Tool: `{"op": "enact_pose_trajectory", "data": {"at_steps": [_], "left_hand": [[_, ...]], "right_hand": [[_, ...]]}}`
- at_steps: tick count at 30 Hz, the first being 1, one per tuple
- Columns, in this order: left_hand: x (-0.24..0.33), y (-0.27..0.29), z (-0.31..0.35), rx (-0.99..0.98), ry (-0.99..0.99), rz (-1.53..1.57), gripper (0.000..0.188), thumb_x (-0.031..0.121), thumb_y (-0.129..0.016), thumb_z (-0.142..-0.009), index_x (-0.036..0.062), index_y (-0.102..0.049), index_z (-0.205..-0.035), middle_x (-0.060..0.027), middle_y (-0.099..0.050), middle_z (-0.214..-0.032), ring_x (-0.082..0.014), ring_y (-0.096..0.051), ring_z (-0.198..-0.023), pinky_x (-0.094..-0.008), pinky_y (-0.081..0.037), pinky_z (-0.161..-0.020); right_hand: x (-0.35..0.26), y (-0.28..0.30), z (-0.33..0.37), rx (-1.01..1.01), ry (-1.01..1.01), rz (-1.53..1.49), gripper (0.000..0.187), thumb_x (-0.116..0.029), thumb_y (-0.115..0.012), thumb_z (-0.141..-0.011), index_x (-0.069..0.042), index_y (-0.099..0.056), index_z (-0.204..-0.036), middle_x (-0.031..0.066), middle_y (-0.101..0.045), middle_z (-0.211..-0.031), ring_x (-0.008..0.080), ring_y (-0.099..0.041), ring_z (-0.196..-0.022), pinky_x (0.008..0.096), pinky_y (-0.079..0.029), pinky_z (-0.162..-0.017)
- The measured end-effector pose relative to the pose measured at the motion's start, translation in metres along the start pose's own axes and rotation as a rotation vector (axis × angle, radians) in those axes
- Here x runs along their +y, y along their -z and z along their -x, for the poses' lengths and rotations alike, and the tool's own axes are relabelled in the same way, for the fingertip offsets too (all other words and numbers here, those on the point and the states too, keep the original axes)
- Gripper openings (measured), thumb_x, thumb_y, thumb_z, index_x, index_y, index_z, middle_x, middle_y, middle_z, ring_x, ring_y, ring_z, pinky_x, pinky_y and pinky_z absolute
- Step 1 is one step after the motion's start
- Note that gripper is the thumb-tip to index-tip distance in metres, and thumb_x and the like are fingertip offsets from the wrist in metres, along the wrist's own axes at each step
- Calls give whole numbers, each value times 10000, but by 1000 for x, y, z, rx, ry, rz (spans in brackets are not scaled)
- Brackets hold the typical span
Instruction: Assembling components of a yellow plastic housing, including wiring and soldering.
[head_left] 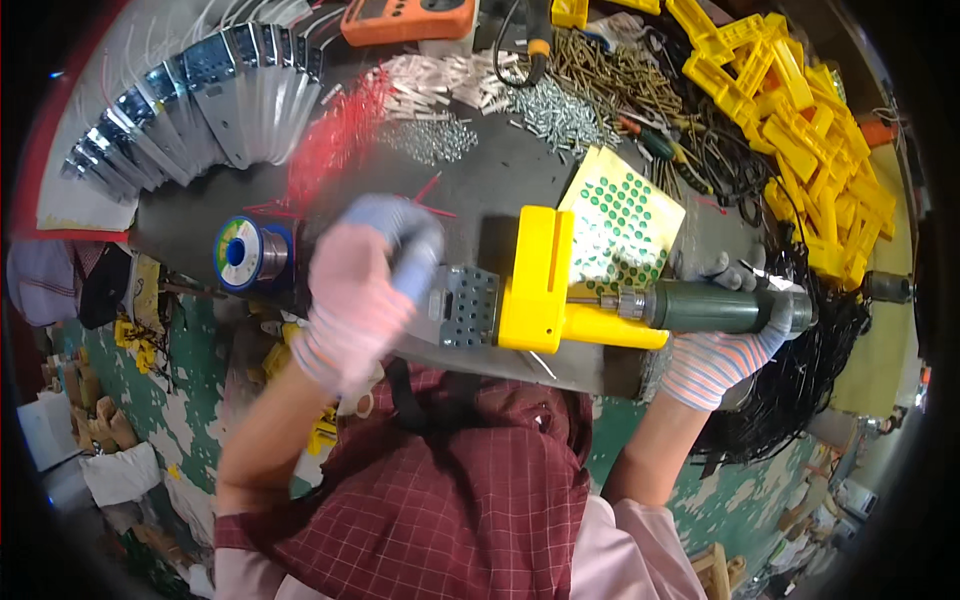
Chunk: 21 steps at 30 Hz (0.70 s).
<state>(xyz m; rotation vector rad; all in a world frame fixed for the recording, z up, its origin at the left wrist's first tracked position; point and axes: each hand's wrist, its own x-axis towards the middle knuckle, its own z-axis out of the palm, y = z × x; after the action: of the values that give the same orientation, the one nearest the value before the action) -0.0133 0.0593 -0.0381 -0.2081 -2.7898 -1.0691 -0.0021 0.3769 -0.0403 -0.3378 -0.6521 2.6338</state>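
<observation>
Near bench edge, 1 yellow housing (537, 285) with perforated metal plate (470, 305); right hand (742, 352), gloved, closed around green power screwdriver (700, 307), bit toward housing. Left hand (368, 262), gloved, blurred, fingers bent, by plate; can't tell if holding anything. Wire spool (272, 254) left of it, black cable bundle (785, 395) right, green-dotted sheet (612, 215) just beyond screwdriver. Farther: red wires (330, 145), silver screws (565, 115), yellow parts (815, 140) heaped right, orange meter (408, 22). Dark grey bench (490, 180); green floor (195, 345), patchy

Heaped screws (565, 116), a wire spool (256, 254) and a green power screwdriver (710, 307) show a workshop.
</observation>
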Motion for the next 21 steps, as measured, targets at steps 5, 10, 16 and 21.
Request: {"op": "enact_pose_trajectory", "data": {"at_steps": [5, 10, 16, 21], "left_hand": [[3, -45, 39, 210, -219, -10, 169, 125, -760, -743, 110, -674, -887, -88, -654, -956, -333, -618, -964, -441, -494, -862], [5, -49, 37, 219, -233, 15, 146, 98, -767, -746, 90, -684, -866, -93, -669, -943, -313, -639, -952, -419, -502, -838], [2, -48, 39, 211, -287, 39, 158, 117, -779, -735, 96, -685, -861, -81, -676, -934, -315, -638, -941, -420, -503, -833], [0, -50, 39, 214, -304, 24, 161, 122, -778, -729, 99, -686, -859, -80, -678, -939, -319, -632, -935, -424, -502, -836]], "right_hand": [[0, -3, -3, 33, 3, 21, 590, -333, -723, -828, 47, -535, -1239, 96, -605, -798, 236, -590, -735, 439, -502, -891], [0, -6, 1, 30, 21, -20, 582, -329, -717, -830, 40, -530, -1238, 88, -575, -788, 228, -582, -729, 437, -509, -890], [-2, 0, 3, 11, 68, 44, 551, -329, -726, -817, 37, -536, -1182, 82, -559, -787, 220, -583, -721, 409, -515, -878], [-4, 6, 2, -68, 48, 31, 517, -326, -749, -788, 30, -556, -1110, 80, -598, -771, 214, -587, -716, 386, -518, -863]]}}
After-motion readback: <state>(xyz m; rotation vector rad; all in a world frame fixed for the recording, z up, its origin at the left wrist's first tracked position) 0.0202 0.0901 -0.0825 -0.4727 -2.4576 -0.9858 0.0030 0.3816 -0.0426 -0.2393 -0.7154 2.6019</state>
